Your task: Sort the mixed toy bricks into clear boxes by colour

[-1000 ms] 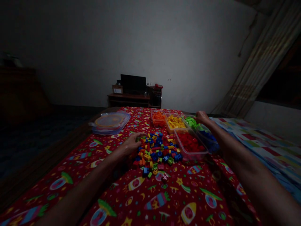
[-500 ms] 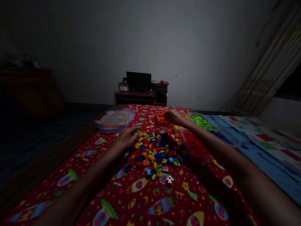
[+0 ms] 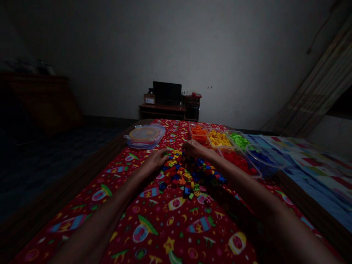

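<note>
Reaching across the red rocket-print cloth [image 3: 176, 227], the left hand [image 3: 156, 160] is resting slack-fingered at the loose brick pile [image 3: 189, 178] while the right hand [image 3: 194, 148], back from the sorted tubs [image 3: 254, 174], is curling over its far edge, grasp unclear, a dim wall [image 3: 220, 55] and TV stand [image 3: 169, 106] lying beyond.

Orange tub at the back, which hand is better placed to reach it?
Right, probably. The right hand rests at the far edge of the brick pile, just in front of the orange tub. The left hand sits at the pile's left edge, farther off, nearer the lids.
</note>
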The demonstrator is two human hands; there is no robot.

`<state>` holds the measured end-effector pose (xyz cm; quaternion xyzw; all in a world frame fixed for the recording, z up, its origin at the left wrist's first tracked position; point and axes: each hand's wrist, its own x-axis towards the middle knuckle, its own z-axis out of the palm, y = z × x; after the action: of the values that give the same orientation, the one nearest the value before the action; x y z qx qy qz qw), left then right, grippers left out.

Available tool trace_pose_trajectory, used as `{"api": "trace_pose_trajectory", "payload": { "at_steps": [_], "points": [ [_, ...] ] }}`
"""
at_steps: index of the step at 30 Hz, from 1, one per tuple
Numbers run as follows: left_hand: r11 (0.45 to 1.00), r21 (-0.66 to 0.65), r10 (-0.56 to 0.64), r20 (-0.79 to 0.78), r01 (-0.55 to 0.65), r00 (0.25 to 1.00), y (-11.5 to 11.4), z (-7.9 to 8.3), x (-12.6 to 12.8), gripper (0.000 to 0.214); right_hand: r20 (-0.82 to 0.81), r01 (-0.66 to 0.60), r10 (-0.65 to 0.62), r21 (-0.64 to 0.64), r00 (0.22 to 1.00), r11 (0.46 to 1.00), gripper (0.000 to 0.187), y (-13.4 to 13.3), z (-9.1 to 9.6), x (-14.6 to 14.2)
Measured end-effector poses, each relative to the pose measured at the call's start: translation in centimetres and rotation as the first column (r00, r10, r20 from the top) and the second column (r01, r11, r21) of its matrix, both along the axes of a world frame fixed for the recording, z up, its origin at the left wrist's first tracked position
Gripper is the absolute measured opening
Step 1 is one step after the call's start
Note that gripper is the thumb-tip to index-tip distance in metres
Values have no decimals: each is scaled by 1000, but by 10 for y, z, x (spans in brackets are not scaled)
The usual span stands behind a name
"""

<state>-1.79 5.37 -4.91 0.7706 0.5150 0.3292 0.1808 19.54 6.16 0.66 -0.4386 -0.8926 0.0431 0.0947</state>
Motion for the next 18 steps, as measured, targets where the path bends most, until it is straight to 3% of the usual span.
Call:
{"api": "trace_pose_trajectory", "payload": {
  "at_steps": [4,8,10,14,18],
  "points": [
    [998,-32,-53,-26,52,998,-1,15,-3,28,-200,121,-109,50,974,991,27,-32,9,29],
    [960,-199,-228,-150,197,962,-7,28,-4,21,-252,204,-199,-5,947,979,27,-66,9,56],
    [946,-241,-271,-211,218,939,-10,28,-1,21,-212,199,-205,-48,955,979,24,-80,10,68],
    [964,-167,-245,-269,205,931,-18,22,8,23,22,244,-243,-116,970,963,19,-105,11,81],
    [971,-142,-214,-147,193,966,-21,16,12,13,200,282,-256,-115,946,953,13,-128,-2,82]
  ]
}}
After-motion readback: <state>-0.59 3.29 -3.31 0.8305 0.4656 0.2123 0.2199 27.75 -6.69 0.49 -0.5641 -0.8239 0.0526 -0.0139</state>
